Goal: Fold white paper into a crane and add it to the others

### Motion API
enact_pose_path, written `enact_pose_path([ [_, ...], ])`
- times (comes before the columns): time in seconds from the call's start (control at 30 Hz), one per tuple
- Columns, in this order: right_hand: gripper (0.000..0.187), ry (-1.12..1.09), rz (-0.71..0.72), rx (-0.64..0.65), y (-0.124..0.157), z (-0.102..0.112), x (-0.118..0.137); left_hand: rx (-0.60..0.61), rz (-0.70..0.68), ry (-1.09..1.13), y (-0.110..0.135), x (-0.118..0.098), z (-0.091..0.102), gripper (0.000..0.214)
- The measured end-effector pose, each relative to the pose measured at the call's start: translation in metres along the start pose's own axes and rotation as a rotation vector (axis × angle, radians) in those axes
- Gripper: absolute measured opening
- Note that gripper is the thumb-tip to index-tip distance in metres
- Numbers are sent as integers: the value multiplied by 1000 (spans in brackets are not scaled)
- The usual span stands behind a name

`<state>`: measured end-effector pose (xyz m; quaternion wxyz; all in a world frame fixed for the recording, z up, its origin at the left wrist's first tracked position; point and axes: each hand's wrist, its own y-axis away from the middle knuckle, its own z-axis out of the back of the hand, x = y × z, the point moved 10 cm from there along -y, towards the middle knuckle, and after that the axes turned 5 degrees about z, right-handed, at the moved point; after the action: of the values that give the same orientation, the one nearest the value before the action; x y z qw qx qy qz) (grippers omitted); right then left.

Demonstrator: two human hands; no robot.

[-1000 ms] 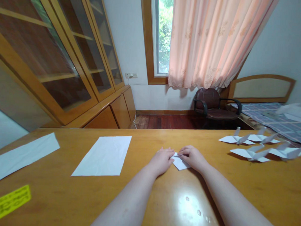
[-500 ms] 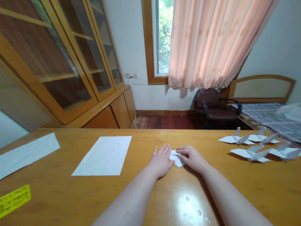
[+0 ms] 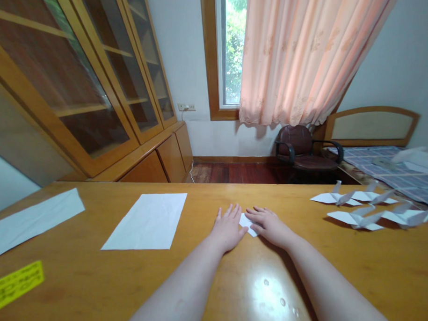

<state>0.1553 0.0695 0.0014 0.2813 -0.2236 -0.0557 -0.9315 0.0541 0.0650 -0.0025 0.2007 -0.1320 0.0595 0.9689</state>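
A small folded piece of white paper (image 3: 247, 222) lies on the wooden desk between my hands, partly hidden beneath them. My left hand (image 3: 228, 230) is flat with its fingers spread, its thumb and index finger at the paper's left edge. From the right, my right hand (image 3: 268, 225) rests over the paper, fingers stretched out and thumb across its lower part. Several white folded paper cranes (image 3: 362, 218) stand at the right of the desk.
A white paper sheet (image 3: 147, 221) lies flat left of my hands. Farther left is a long paper strip (image 3: 32, 224), with a yellow label (image 3: 13, 287) below it. Behind the desk (image 3: 90, 287) stand a glass-fronted cabinet (image 3: 148, 135) and an armchair (image 3: 302, 149).
My right hand has slid slightly left over the folded paper, covering more of its upper part. My left hand has barely moved.
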Motion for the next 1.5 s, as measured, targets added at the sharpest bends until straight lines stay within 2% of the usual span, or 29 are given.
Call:
enact_pose_path([
  [0.17,56,56,-35,69,2,-8,0,-1,-24,22,-1,-4,5,66],
  [0.4,59,90,-59,70,3,-11,-3,23,-177,79,4,-24,8,61],
  [0.7,63,145,-140,44,5,-10,-11,27,-63,-7,2,-10,3,69],
  [1.0,64,145,-104,38,5,-9,-5,10,-42,-17,2,-9,5,71],
  [1.33,62,189,-154,15,4,-6,-10,-68,39,12,-4,2,11,49],
  [1.5,71,212,-220,5,6,-6,-16,-118,24,70,-4,2,20,39],
])
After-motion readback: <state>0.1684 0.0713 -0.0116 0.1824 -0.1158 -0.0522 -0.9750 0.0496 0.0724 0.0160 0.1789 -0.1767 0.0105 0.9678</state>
